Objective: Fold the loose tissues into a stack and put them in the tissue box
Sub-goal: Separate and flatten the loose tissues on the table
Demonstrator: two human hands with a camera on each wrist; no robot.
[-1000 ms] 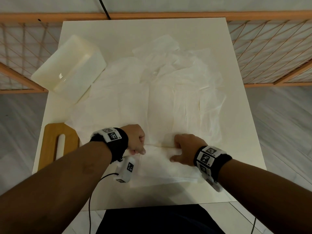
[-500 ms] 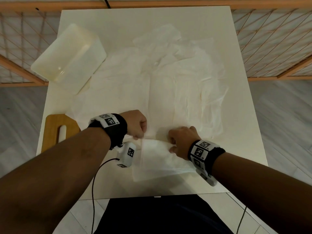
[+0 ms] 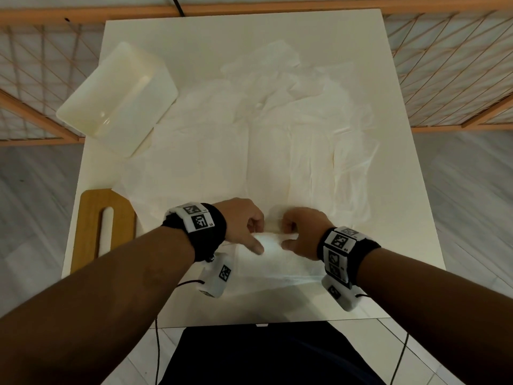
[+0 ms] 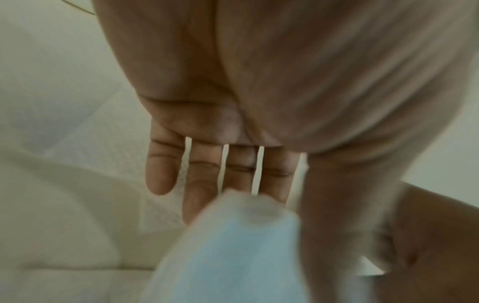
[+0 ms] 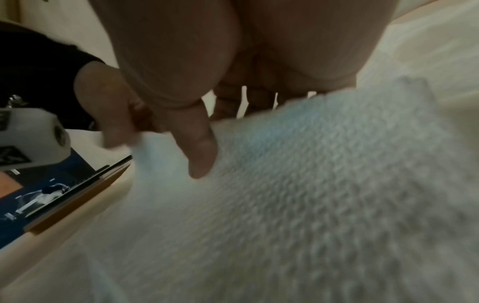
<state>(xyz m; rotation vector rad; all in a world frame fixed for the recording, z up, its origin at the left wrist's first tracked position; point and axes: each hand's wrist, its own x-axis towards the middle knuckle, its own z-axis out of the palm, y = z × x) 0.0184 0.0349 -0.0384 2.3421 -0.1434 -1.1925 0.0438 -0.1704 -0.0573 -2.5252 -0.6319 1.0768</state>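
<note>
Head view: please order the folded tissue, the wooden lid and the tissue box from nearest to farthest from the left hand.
From the left hand:
1. Folded tissue, pinched by that hand, at the near table edge.
2. Wooden lid, to its left on the table.
3. Tissue box, at the far left corner.

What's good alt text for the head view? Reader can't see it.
Seen from above, a left hand and a right hand pinch the far edge of a tissue near the front of a white table. More tissues are spread across the middle, with an open box far left and a wooden lid near left.
</note>
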